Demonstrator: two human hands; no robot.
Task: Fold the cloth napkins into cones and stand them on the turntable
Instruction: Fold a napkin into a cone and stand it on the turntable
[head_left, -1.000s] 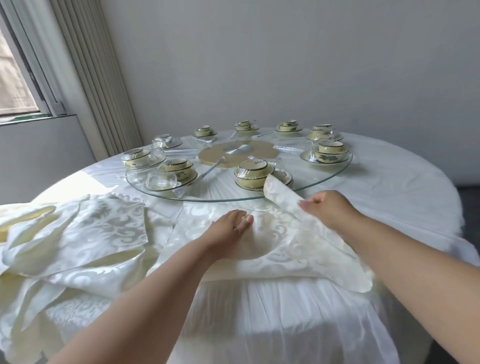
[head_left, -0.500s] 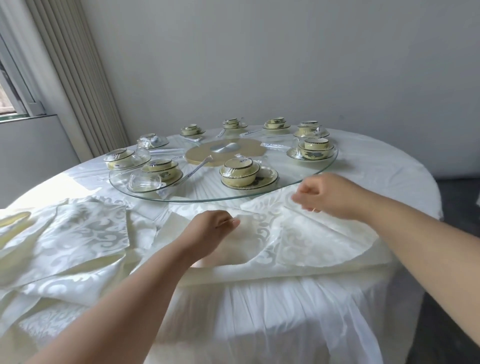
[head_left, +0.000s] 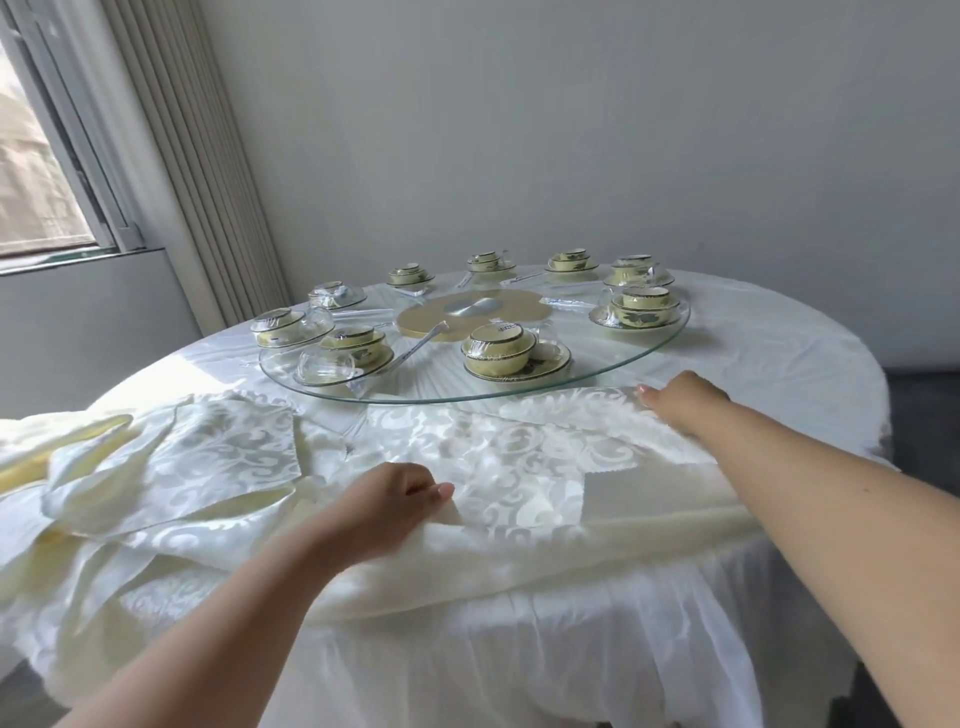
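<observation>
A cream damask napkin (head_left: 524, 457) lies spread flat on the table in front of me, its near edge hanging over the rim. My left hand (head_left: 387, 501) pinches the napkin's near left part, fingers curled on the cloth. My right hand (head_left: 683, 400) presses or grips the napkin's far right corner, just short of the glass turntable (head_left: 597, 382). The turntable carries wrapped yellow bowl-and-saucer sets and no napkin cone.
A heap of more cream napkins (head_left: 171, 467) lies on the table to the left. A wrapped bowl set (head_left: 511, 351) stands at the turntable's near edge, a clear glass cup (head_left: 324, 364) to its left. Window and vertical blinds (head_left: 171, 156) are at left.
The raised napkin flap in my right hand has been laid down and pulled out to the right, so the napkin now lies flat. My left hand slid back toward the near edge.
</observation>
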